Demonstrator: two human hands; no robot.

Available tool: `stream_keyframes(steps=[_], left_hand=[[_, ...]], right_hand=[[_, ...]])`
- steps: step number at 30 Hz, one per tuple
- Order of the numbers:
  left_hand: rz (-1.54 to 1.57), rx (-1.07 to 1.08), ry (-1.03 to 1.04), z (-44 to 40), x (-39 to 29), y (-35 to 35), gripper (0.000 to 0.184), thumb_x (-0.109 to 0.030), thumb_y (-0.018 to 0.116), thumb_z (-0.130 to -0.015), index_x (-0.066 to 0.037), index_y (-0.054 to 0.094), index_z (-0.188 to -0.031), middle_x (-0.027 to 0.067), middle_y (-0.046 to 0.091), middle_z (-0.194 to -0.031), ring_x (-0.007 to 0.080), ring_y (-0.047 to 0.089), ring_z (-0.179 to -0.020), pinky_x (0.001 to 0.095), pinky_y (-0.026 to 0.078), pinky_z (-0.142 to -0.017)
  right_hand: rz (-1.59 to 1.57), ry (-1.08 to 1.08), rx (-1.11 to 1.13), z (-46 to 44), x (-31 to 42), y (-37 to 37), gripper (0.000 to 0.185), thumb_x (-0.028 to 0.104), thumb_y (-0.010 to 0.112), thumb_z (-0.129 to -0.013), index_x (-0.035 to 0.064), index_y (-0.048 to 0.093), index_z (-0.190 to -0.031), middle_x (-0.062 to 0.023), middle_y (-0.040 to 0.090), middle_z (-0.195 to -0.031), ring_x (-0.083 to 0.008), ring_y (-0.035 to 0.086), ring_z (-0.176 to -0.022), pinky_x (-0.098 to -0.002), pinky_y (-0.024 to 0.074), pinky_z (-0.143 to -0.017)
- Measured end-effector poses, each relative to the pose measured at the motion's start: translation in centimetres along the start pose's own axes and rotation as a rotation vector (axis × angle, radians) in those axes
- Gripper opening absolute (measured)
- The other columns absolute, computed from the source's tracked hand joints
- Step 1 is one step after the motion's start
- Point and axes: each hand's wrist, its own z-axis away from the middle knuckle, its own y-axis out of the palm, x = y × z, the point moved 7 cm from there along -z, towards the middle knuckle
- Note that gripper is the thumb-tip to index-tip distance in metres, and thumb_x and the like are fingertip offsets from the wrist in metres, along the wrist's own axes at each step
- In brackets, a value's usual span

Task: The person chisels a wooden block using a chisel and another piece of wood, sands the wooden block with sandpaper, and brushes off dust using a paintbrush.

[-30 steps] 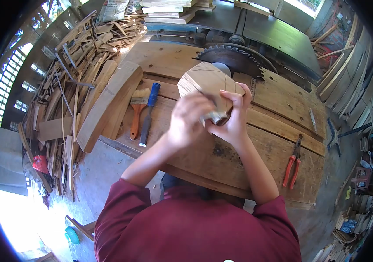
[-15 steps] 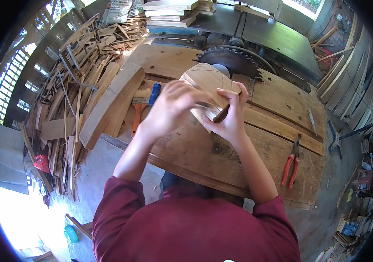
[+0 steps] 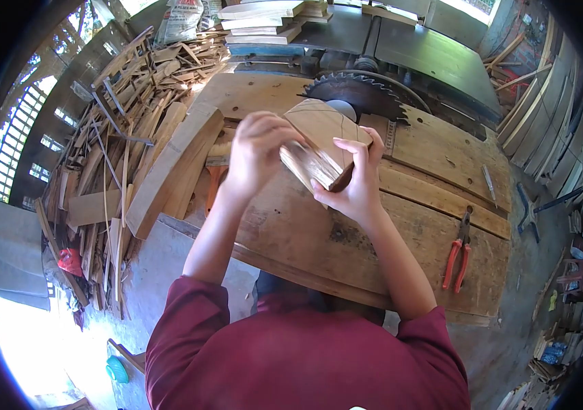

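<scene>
A thick wooden block [image 3: 322,126] with curved pencil lines on its top face is tilted up over the wooden bench. My right hand [image 3: 359,167] grips its right end, thumb below and fingers around the far edge. At the block's upper left edge is my left hand [image 3: 260,147], its fingers curled together. Something small and dark shows at those fingertips, too blurred to name. The block's near side [image 3: 312,160] looks rough and shiny. Beyond the block stands a toothed circular saw blade [image 3: 359,94], partly hidden by it.
Red-handled pliers [image 3: 459,256] and a thin pen-like tool [image 3: 489,184] lie on the bench [image 3: 291,239] at right. A brush [image 3: 216,171] and a long curved timber [image 3: 175,164] are at left. Scrap wood [image 3: 100,191] piles beyond. Stacked boards [image 3: 260,24] stand at the back.
My left hand has moved left and up along the block's edge, uncovering more of its near side. My right hand keeps its grip on the block.
</scene>
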Motion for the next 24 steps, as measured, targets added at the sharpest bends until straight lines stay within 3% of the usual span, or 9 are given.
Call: stream_keyframes(steps=[2,5,8,9,10,14,15,19,24], left_hand=[[0.036,0.0,-0.012,0.2,0.1,0.3,0.03,0.005,0.067,-0.063,-0.011,0.075,-0.087,0.0027,0.072,-0.094,0.0275,0.065,-0.099,0.0405,0.051,-0.089],[0.084,0.032,0.069,0.1,-5.3,0.7,0.032,0.008,0.065,-0.064,-0.012,0.076,-0.087,0.0032,0.072,-0.089,0.0268,0.066,-0.097,0.0391,0.051,-0.087],[0.037,0.048,0.057,-0.5,-3.3,0.7,0.033,0.009,0.064,-0.064,-0.013,0.076,-0.086,0.0027,0.072,-0.087,0.0261,0.065,-0.096,0.0391,0.049,-0.088],[-0.004,0.004,0.044,-0.5,-1.2,0.5,0.028,0.0,0.066,-0.066,-0.015,0.075,-0.088,0.0022,0.073,-0.091,0.0268,0.065,-0.096,0.0408,0.049,-0.086],[-0.064,-0.056,-0.029,-0.6,-0.1,0.3,0.029,0.002,0.065,-0.065,-0.015,0.075,-0.086,0.0016,0.073,-0.091,0.0264,0.065,-0.095,0.0397,0.048,-0.086],[0.098,0.036,0.0,0.3,-4.5,0.8,0.031,-0.001,0.069,-0.064,-0.019,0.075,-0.089,-0.0023,0.072,-0.092,0.0248,0.064,-0.097,0.04,0.046,-0.09],[0.13,0.021,0.012,0.8,-5.5,1.2,0.034,0.008,0.064,-0.064,-0.014,0.074,-0.088,0.0001,0.072,-0.095,0.0262,0.062,-0.1,0.039,0.047,-0.09],[-0.102,-0.06,-0.032,0.2,-2.2,0.5,0.034,0.008,0.063,-0.065,-0.014,0.074,-0.088,-0.0001,0.072,-0.095,0.0258,0.06,-0.098,0.0382,0.043,-0.092],[-0.041,-0.026,-0.042,0.9,-4.8,1.3,0.034,0.007,0.064,-0.064,-0.015,0.073,-0.089,-0.0005,0.072,-0.096,0.0269,0.06,-0.098,0.0388,0.045,-0.089]], right_hand=[[0.002,-0.004,-0.012,0.0,-0.1,0.1,0.078,0.022,0.09,-0.057,0.0084,0.054,-0.125,-0.0263,0.038,-0.138,-0.0443,0.033,-0.138,-0.0514,0.04,-0.106],[-0.014,0.025,-0.024,0.2,-0.4,0.2,0.079,0.022,0.09,-0.056,0.011,0.054,-0.125,-0.0269,0.038,-0.138,-0.046,0.035,-0.137,-0.0534,0.0407,-0.104],[-0.004,0.02,-0.007,0.2,-0.2,0.1,0.077,0.02,0.09,-0.057,0.0084,0.054,-0.124,-0.0252,0.037,-0.139,-0.0422,0.031,-0.14,-0.0497,0.0375,-0.108],[-0.007,0.011,-0.008,0.1,0.0,0.1,0.078,0.019,0.09,-0.056,0.0085,0.054,-0.124,-0.0251,0.038,-0.139,-0.0422,0.031,-0.14,-0.0496,0.0376,-0.108],[-0.009,0.002,-0.012,0.0,0.0,0.0,0.078,0.019,0.09,-0.056,0.0086,0.054,-0.124,-0.025,0.038,-0.139,-0.0423,0.031,-0.14,-0.0494,0.0378,-0.108],[0.021,0.009,-0.001,0.1,-0.5,0.3,0.078,0.022,0.09,-0.056,0.0099,0.054,-0.124,-0.0254,0.04,-0.137,-0.044,0.033,-0.139,-0.052,0.0391,-0.106],[0.009,0.016,-0.013,0.1,-0.5,0.2,0.078,0.024,0.09,-0.056,0.0114,0.054,-0.124,-0.0263,0.039,-0.137,-0.0458,0.034,-0.137,-0.0539,0.0408,-0.104],[0.026,0.0,0.006,0.0,0.0,0.2,0.079,0.023,0.09,-0.056,0.0091,0.053,-0.124,-0.0255,0.039,-0.137,-0.0444,0.033,-0.139,-0.052,0.0395,-0.106],[0.022,0.019,-0.003,-0.1,0.0,0.0,0.08,0.024,0.09,-0.055,0.0109,0.053,-0.125,-0.0259,0.039,-0.137,-0.0457,0.035,-0.137,-0.0531,0.0417,-0.104]])
